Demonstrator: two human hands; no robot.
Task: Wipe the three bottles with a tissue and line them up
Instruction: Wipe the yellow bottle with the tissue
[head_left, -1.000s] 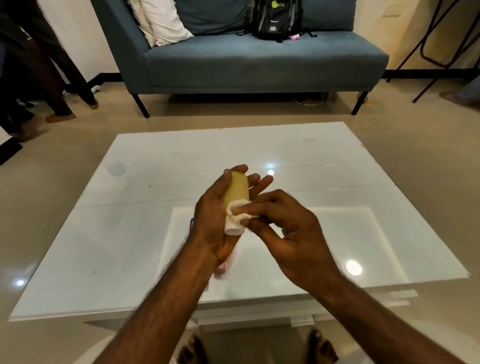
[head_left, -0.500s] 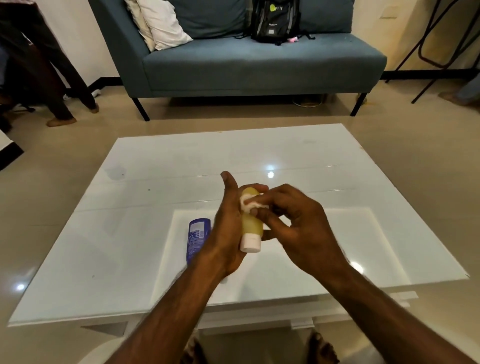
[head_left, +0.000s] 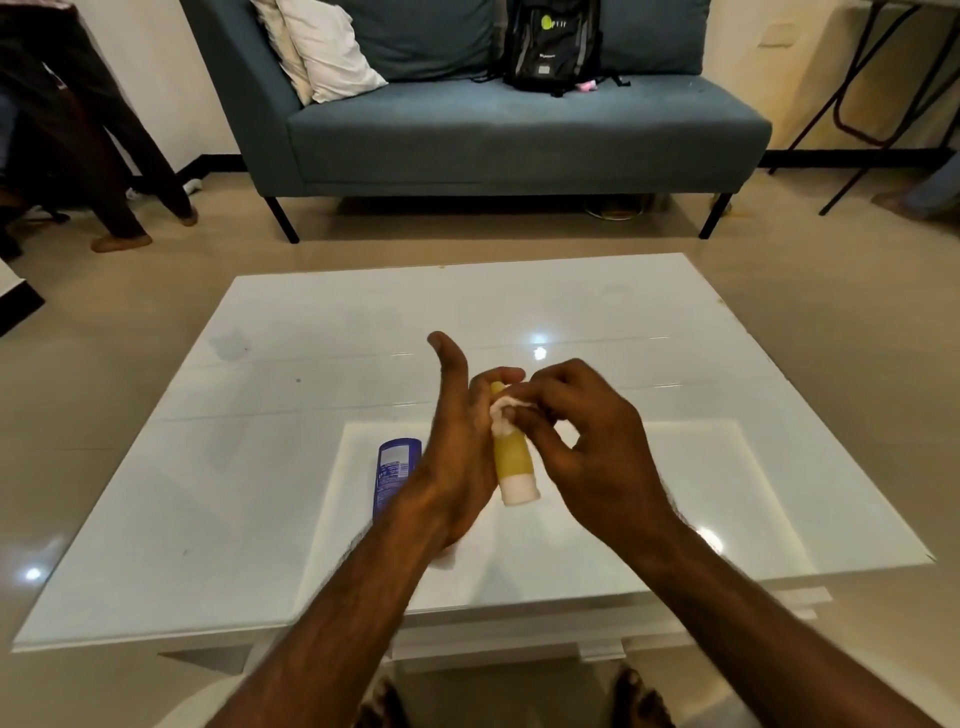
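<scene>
My left hand (head_left: 457, 452) holds a yellow bottle (head_left: 510, 460) with a white cap over the white table (head_left: 519, 322), cap pointing toward me. My right hand (head_left: 587, 447) pinches a small wad of white tissue (head_left: 503, 415) against the bottle's upper part. A blue bottle (head_left: 392, 473) lies flat on the table just left of my left wrist, partly hidden by it. A bit of something pinkish shows under my left wrist (head_left: 447, 556); I cannot tell what it is.
A blue sofa (head_left: 519, 135) with a white pillow (head_left: 332, 57) and a black backpack (head_left: 550, 41) stands beyond the table. A person's legs (head_left: 119, 171) are at the far left. My bare feet show below the table's near edge.
The yellow bottle has been turned so its cap points toward me and lowered a little. The tissue has slid from the cap end to the bottle's far end. The blue bottle has come into sight.
</scene>
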